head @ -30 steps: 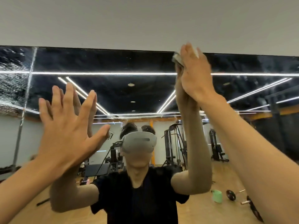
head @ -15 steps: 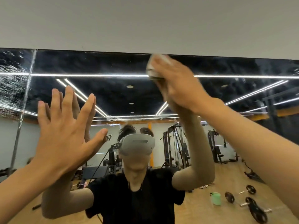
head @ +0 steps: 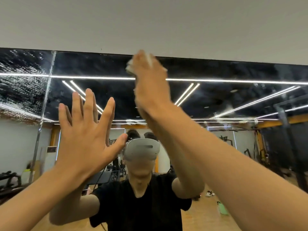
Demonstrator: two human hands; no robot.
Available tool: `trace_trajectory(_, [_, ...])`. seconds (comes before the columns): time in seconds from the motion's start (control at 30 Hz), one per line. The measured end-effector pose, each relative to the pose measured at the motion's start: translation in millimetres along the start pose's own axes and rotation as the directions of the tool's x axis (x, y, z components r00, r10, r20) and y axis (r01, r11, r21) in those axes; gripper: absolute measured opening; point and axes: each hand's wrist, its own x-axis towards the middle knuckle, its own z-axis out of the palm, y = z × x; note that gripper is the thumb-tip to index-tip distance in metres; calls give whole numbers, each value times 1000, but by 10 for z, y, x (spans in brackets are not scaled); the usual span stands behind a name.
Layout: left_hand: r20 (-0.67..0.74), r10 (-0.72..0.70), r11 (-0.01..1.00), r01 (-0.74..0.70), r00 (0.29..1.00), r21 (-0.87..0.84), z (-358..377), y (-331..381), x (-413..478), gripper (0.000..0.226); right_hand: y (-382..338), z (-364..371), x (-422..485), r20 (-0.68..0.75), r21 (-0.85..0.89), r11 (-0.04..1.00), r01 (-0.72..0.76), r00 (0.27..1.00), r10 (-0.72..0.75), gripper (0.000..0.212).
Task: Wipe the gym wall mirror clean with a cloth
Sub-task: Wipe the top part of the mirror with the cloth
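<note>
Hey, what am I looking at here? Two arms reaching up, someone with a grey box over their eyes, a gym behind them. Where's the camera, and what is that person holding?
There is no machine here. It is one picture from a camera worn on a person's head, facing a wall mirror. The two bare arms in front are that person's own. The figure facing you is their reflection, and the grey headset on it likely carries the camera. The left hand has its fingers spread and looks flat against the glass. The right hand, blurred, presses a white cloth near the mirror's top edge. The gym, the ceiling lights and the green container are only reflections. White speckles cover the left mirror panel.
</note>
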Motion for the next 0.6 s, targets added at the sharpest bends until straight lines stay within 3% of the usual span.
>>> trace_trajectory(0.13, [-3,12,1000,-13,1000,-25,12,-16,-4,90,-536,195,-12,85,-60,945,320,945,-315,58])
trace_trajectory(0.27, [-27,22,1000,-22,999,-5,36,-66,-6,92,70,53,63,152,-119,860,497,865,-479,55])
trace_trajectory(0.37, [-9,32,999,-32,999,8,137,-101,-19,96,780,-256,18,157,-92,901,424,900,-408,55])
trace_trajectory(0.47, [22,35,999,-35,999,3,192,-108,-18,101,1373,-791,-162,145,-150,954,261,960,-239,50])
trace_trajectory(0.6, [-6,3,1000,-3,1000,24,64,-26,-1,94,1722,-1219,-367,-10,-144,990,-9,1000,7,37])
